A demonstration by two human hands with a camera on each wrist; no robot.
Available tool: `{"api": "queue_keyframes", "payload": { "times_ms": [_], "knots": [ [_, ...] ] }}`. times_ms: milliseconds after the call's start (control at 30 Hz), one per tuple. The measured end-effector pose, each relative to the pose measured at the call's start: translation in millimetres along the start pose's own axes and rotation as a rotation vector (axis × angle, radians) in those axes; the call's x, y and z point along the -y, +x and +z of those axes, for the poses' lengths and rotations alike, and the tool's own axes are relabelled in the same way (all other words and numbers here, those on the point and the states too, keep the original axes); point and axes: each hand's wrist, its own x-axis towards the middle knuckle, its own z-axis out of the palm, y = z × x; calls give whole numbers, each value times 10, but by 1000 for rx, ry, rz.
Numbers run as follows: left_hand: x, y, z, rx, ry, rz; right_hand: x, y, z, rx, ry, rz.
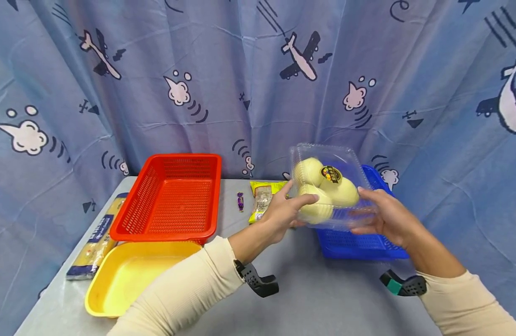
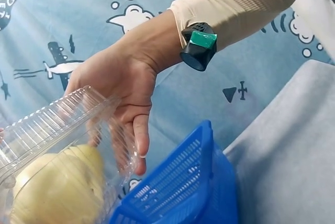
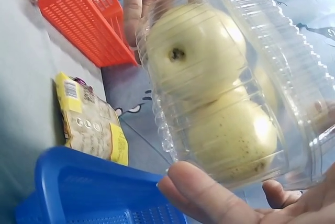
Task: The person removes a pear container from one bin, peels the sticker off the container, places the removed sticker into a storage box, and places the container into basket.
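A clear plastic clamshell box point(image 1: 352, 161) with pale yellow pears point(image 1: 343, 191) inside is held up in both hands, tilted, with a round dark label on its lid. On the box's left side my left hand point(image 1: 280, 207) grips it, thumb on the top and fingers underneath. The right hand point(image 1: 390, 217) holds the opposite end, its thumb along the edge and its fingers below. Underneath the box stands a blue basket point(image 1: 363, 253), partly hidden by it. In the right wrist view several fingers touch the box's walls, and pears point(image 3: 233, 135) show through the clear plastic.
A red basket point(image 1: 175, 210) stands at the left, with a yellow basin point(image 1: 136, 266) in front. Beside them lies a long yellow-and-blue packet point(image 1: 98, 233). A purple wrapped candy point(image 1: 240, 201) and a yellow snack bag point(image 1: 262, 198) lie mid-table. A curtain point(image 1: 224, 93) hangs behind.
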Motion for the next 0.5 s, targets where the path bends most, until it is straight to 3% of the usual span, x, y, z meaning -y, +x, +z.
{"api": "queue_keyframes", "payload": {
  "times_ms": [500],
  "knots": [
    [25, -194, -270, 3, -41, 24, -119, -31, 311, -56, -131, -52]
  ]
}}
